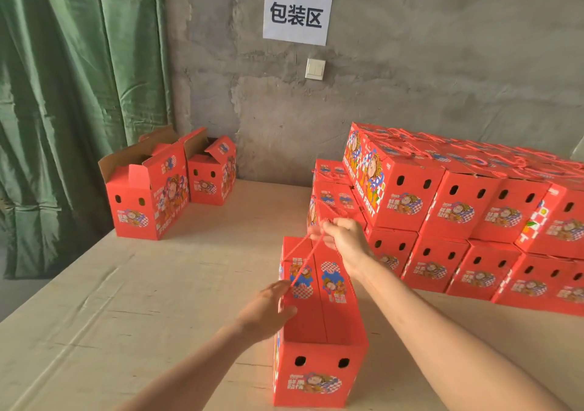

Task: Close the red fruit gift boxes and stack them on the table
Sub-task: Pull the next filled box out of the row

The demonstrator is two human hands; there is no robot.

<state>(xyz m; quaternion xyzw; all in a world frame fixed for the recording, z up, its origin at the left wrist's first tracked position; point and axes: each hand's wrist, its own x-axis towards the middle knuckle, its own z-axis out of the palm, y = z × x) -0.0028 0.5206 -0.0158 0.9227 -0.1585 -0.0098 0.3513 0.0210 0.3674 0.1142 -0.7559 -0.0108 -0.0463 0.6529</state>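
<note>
A closed red fruit gift box [319,325] stands on the table [126,300] in front of me. My right hand [343,237] grips its red rope handle [305,260] above the far end and pulls it taut. My left hand [268,311] rests with fingers against the box's left top edge, where the rope enters. Two open red boxes [148,196] [211,173] stand at the far left of the table with their flaps up. To the right sits a large stack of closed red boxes [458,214], two layers high.
A green curtain [72,94] hangs at the left. The grey concrete wall [410,79] carries a white paper sign [297,12] and a light switch [315,69]. The table's left edge runs diagonally at the lower left.
</note>
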